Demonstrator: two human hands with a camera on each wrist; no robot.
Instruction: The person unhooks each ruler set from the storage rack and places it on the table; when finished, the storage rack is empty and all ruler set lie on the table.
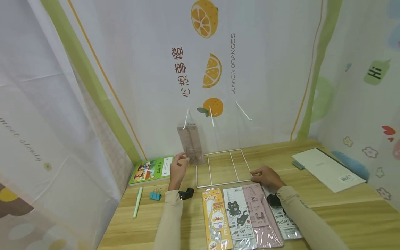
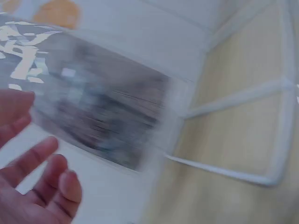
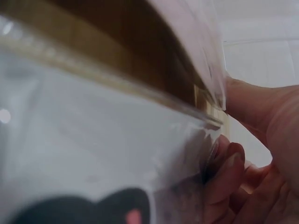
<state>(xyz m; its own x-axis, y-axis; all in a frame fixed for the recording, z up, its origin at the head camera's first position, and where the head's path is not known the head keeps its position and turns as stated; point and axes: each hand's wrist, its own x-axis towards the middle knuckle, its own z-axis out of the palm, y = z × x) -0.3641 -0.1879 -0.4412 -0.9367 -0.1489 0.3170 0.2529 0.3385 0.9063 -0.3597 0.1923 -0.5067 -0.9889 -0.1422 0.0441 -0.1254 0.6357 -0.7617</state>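
A pinkish see-through packet (image 1: 191, 144) hangs from the left prong of a white wire rack (image 1: 218, 184). My left hand (image 1: 178, 170) is at the packet's lower left edge; in the left wrist view its fingers (image 2: 44, 151) are loosely bent and spread, gripping nothing. At the rack's front right corner, my right hand (image 1: 267, 176) pinches the wire between thumb and fingers. The right wrist view has the thumb (image 3: 252, 100) beside packet edges that hide the fingertips. Below lie a yellow duck packet (image 1: 217, 218), a cat ruler-set packet (image 1: 239, 211) and a pink ruler packet (image 1: 262, 218).
Another ruler-set packet (image 1: 285, 222) lies partly under my right forearm. To the left are a green book (image 1: 151, 170), a light green pen (image 1: 137, 202) and a blue binder clip (image 1: 155, 195). A pale notebook (image 1: 328, 170) and small grey-blue block (image 1: 298, 165) lie right.
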